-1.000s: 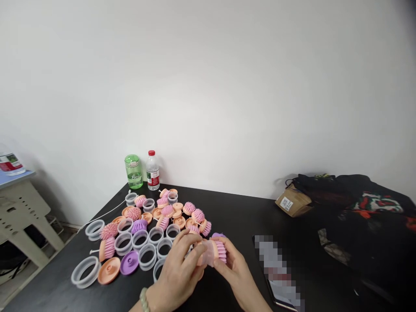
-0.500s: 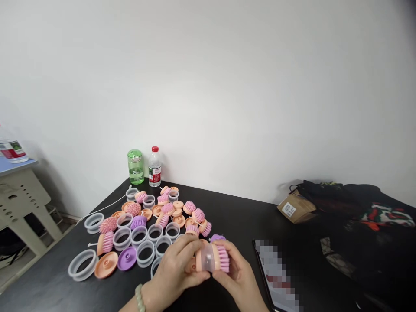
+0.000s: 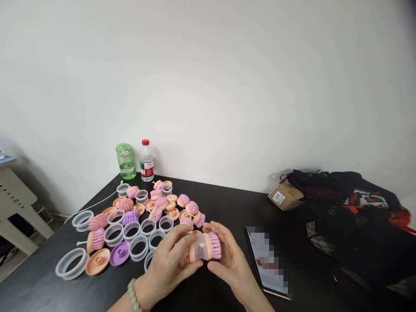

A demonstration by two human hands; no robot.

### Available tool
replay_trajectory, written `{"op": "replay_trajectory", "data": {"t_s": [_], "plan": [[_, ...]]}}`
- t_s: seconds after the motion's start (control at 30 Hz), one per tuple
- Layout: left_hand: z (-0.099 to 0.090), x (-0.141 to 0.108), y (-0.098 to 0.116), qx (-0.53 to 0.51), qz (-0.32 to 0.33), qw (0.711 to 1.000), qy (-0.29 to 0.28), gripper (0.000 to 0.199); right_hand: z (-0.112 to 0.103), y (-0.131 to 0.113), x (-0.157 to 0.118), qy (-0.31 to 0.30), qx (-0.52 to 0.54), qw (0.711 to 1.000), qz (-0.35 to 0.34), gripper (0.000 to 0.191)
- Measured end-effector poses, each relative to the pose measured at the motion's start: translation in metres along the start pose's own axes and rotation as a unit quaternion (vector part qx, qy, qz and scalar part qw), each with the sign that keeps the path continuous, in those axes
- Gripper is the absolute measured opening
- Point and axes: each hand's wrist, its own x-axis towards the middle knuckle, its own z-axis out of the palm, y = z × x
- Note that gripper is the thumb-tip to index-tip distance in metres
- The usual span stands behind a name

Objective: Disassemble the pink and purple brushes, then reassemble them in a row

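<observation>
A round scrub brush (image 3: pixel 200 247) with pink bristles, a clear middle ring and peach-coloured ends lies on its side between my hands, above the table. My left hand (image 3: pixel 170 255) grips its peach end, thumb below and fingers over the top. Around the bristle end is my right hand (image 3: pixel 229 264), fingers and thumb spread apart, close to the bristles. Left of the hands are several clear plastic rings (image 3: pixel 138 248), several pink-bristled brush heads (image 3: pixel 96 240), a purple disc cap (image 3: pixel 119 254) and a peach disc cap (image 3: pixel 98 261). A purple brush head (image 3: pixel 131 218) sits among the rings.
A green bottle (image 3: pixel 126 162) and a red-capped water bottle (image 3: pixel 147 162) stand at the table's back left. A white cable (image 3: pixel 97 203) runs along the left edge. To the right lie a tablet-like device (image 3: pixel 268 264), a brown paper bag (image 3: pixel 286 195) and dark cloth (image 3: pixel 344 216).
My right hand has loosened from the bristle end, its thumb and fingers now wider apart. My left hand still holds the brush. The whole view has shifted, so things appear further left.
</observation>
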Motion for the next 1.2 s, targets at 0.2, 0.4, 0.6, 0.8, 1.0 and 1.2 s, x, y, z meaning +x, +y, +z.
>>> {"op": "replay_trajectory", "data": {"t_s": [0.2,0.4,0.6,0.8,1.0,1.2], "plan": [[-0.001,0.000,0.001,0.010,-0.004,1.000,-0.007,0.032,-0.001,0.003,0.001,0.006,-0.010,0.999,0.039,0.056],[-0.002,0.001,0.002,0.000,-0.005,1.000,-0.006,0.032,-0.002,0.000,0.001,0.009,-0.010,1.000,0.027,0.064],[-0.002,0.003,0.004,-0.008,-0.017,1.000,-0.008,0.033,-0.001,-0.006,0.001,-0.001,-0.030,0.999,0.018,0.061],[-0.002,0.004,0.003,-0.013,-0.030,0.999,-0.007,0.031,0.000,-0.005,0.000,0.010,-0.051,0.998,0.046,0.050],[-0.001,0.004,0.005,-0.035,-0.030,0.999,-0.016,0.032,-0.001,-0.004,0.001,0.010,-0.031,0.999,0.027,0.067],[0.001,0.008,0.011,-0.062,-0.021,0.997,-0.042,0.033,-0.009,0.010,0.001,0.056,-0.078,0.992,0.079,0.059]]}}
